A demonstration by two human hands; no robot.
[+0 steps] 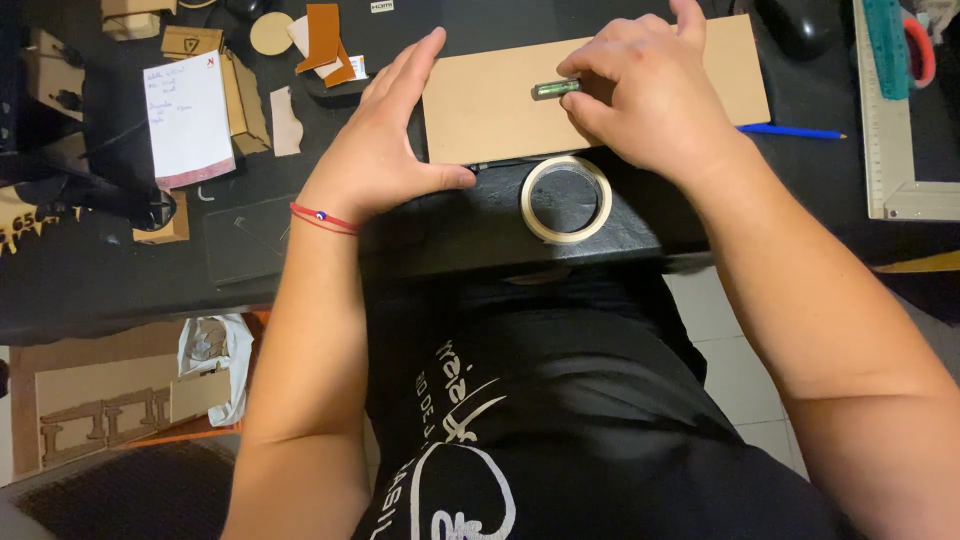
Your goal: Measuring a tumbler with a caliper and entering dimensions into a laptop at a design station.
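Dark and cluttered, the desk (pixel 120 270) fills the upper half of the frame, with pale floor tiles showing at the lower right and cardboard pieces on the floor at the lower left. Near the top centre lies a flat rectangular sheet of brown cardboard (pixel 490 110), plain and unmarked, smooth on its face, with straight clean edges; its long side runs left to right and its lower edge sits close to the desk's front edge. The left hand (pixel 385 150) rests at the sheet's left end, fingers spread and laid flat, the thumb stretched along the lower edge toward the centre. A thin red cord bracelet (pixel 322 217) circles that wrist. The right hand (pixel 645 105) lies on the sheet's middle-right part, its fingers curled and pinching a small greenish cylindrical object (pixel 556 89) that lies against the cardboard surface; what it is cannot be told.

Just below the sheet, between the two wrists, sits a roll of pale masking tape (pixel 566 199), lying flat. A blue pencil (pixel 792 131) lies to the right of the right hand. At the upper left rests a white notepad (pixel 190 120) with handwriting, and small cardboard offcuts (pixel 250 90) lie beside it. A metal square ruler (pixel 890 150) occupies the upper right corner.
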